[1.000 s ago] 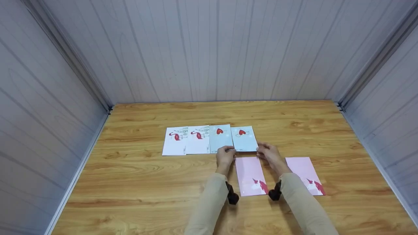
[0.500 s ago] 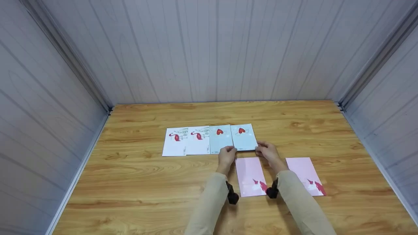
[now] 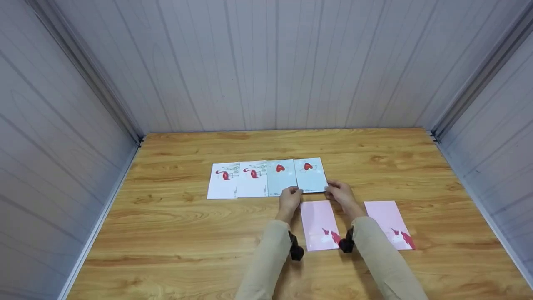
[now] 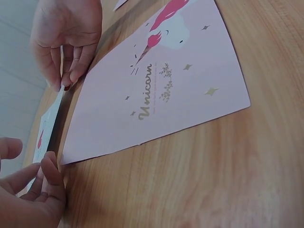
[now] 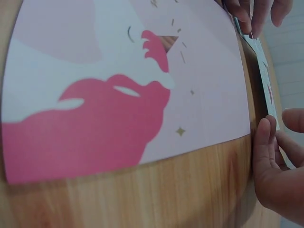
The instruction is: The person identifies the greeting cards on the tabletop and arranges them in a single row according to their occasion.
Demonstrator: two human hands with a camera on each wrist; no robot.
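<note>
Low in the head view, beige sleeves (image 3: 266, 258) rising from the bottom edge, with a pink unicorn card (image 3: 320, 225) flat on the wooden table (image 3: 166, 233) between them. Second pink card (image 3: 389, 225) lying to the right, well apart from the first.

Just above the pink unicorn card, left hand (image 3: 289, 199) and right hand (image 3: 339, 193) set at the two near corners of the blue heart card (image 3: 310, 175). Left hand pinching the near left corner, thumb and fingertips (image 4: 50, 164) curled onto the edge. Right hand pinching the near right corner, fingertips (image 4: 66, 78) bent down on the card edge. Blue heart card in the middle of the frame, at the right end of a row, its near edge just beside the far edge of the pink unicorn card, a thin strip of wood between.

Left of it, second blue heart card (image 3: 281, 177), then two flamingo cards (image 3: 237, 179), edges overlapping or touching.

Beyond the row, bare wood up to the grey panel wall (image 3: 275, 62). Wide bare wood also at left and right of the frame, out to the side walls.
</note>
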